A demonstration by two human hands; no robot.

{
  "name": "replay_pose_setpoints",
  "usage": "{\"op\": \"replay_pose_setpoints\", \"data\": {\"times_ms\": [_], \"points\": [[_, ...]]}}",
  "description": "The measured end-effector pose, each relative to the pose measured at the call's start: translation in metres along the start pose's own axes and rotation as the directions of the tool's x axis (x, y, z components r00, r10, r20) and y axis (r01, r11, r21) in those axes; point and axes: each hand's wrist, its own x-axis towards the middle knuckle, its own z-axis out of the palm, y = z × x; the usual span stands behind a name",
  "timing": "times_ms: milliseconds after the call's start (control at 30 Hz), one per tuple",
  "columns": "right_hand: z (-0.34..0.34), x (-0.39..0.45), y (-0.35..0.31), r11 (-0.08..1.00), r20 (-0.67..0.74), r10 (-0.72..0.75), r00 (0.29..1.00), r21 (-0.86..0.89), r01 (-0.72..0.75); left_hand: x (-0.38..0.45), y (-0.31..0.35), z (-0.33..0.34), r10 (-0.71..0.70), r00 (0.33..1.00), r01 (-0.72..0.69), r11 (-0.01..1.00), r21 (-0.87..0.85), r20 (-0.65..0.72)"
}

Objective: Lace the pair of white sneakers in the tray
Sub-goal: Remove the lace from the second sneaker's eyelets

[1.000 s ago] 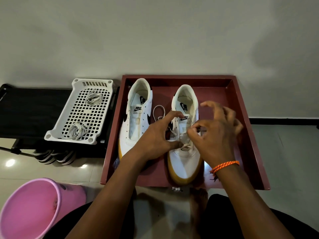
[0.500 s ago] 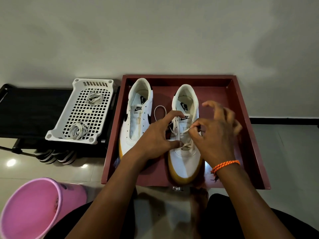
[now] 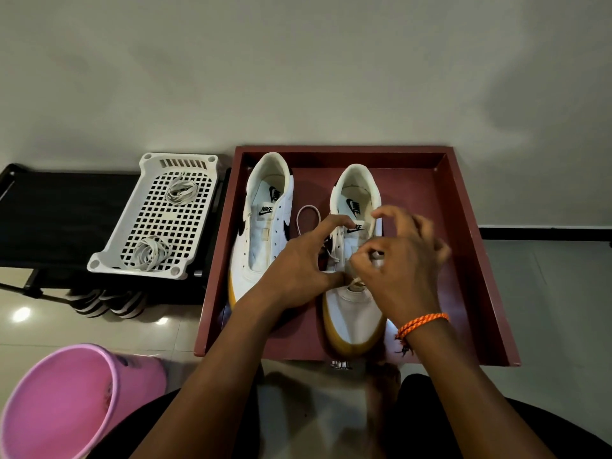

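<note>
Two white sneakers with gum soles lie in a dark red tray (image 3: 463, 223). The left sneaker (image 3: 265, 236) has bare eyelets. My left hand (image 3: 298, 270) grips the inner side of the right sneaker (image 3: 354, 319) at its eyelet row, between thumb and index finger. My right hand (image 3: 407, 270), blurred and wearing an orange wrist band, pinches a white lace (image 3: 308, 213) over the lower eyelets. A loop of that lace lies on the tray floor between the shoes. The hands hide the middle of the right sneaker.
A white perforated basket (image 3: 159, 223) with two coiled lace bundles sits on a black stand (image 3: 59, 213) to the left of the tray. Striped shoes (image 3: 106, 301) lie under the stand. A pink bucket (image 3: 66, 402) stands at the lower left. A wall rises right behind the tray.
My right hand's fingers have shifted slightly down and left over the eyelets and are now blurred. The left hand keeps its hold on the right sneaker.
</note>
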Motion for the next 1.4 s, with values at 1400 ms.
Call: {"op": "replay_pose_setpoints", "data": {"times_ms": [1400], "points": [[0.007, -0.008, -0.004, 0.994, 0.174, -0.07, 0.982, -0.072, 0.084, 0.0, -0.001, 0.0, -0.015, 1.0, 0.015, 1.0, 0.002, 0.006]]}}
